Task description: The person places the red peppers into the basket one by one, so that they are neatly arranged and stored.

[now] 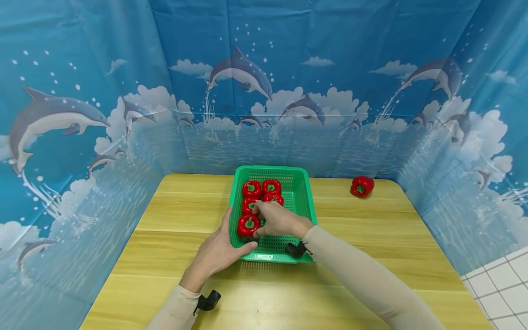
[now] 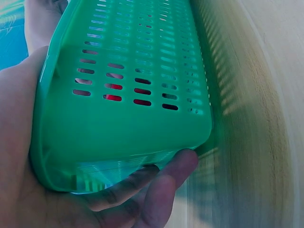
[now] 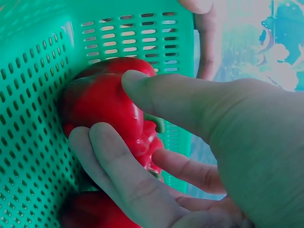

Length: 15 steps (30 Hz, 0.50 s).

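Note:
A green plastic basket [image 1: 307, 197] stands on the table, with several red bell peppers [image 1: 251, 188] stem-up along its left side. My left hand [image 1: 218, 247] grips its near left corner, thumb at the front rim and fingers along the outer wall. In the left wrist view those fingers [image 2: 164, 194] bend around the corner. Inside the basket, my right hand [image 1: 280, 220] holds a red bell pepper [image 3: 107, 102] between thumb and fingers, its green stem partly showing. Another pepper [image 3: 97, 209] lies close below the fingers in the right wrist view.
One more red bell pepper [image 1: 362, 187] lies on its side at the table's back right. The wooden table [image 1: 363, 256] ends at the back and sides against a blue dolphin-print curtain [image 1: 284, 55]. White tiles [image 1: 501, 279] show at the right.

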Available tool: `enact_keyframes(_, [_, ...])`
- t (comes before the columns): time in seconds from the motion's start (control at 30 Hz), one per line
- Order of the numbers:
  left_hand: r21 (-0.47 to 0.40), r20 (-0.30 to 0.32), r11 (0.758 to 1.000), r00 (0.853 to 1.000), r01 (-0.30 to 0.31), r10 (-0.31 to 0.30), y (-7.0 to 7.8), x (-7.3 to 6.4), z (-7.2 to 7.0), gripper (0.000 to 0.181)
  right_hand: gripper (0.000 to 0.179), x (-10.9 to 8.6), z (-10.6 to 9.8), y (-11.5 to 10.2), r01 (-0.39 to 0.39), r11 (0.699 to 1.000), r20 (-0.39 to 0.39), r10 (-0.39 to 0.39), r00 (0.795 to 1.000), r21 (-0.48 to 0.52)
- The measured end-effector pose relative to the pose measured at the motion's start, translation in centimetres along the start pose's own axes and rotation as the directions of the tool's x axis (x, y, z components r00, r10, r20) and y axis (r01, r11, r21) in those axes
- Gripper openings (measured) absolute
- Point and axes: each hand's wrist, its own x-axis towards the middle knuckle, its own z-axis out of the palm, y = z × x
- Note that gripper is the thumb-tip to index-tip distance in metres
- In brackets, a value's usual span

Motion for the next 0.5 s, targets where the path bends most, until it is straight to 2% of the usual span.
enact_keyframes(0.33, [-0.008, -0.006, 1.000, 1.000, 0.005, -0.005, 0.3, 0.0, 0.2, 0.132, 0.042, -2.0, -1.5, 0.8, 0.031, 0.998, -0.049, -0.028, 0.998, 0.058])
enact_keyframes(0.5, [0.012, -0.014, 1.000, 1.000, 0.001, -0.001, 0.4, 0.0, 0.2, 0.132, 0.035, -3.1, -2.7, 2.3, 0.053, 0.996, -0.113, -0.045, 0.993, 0.065])
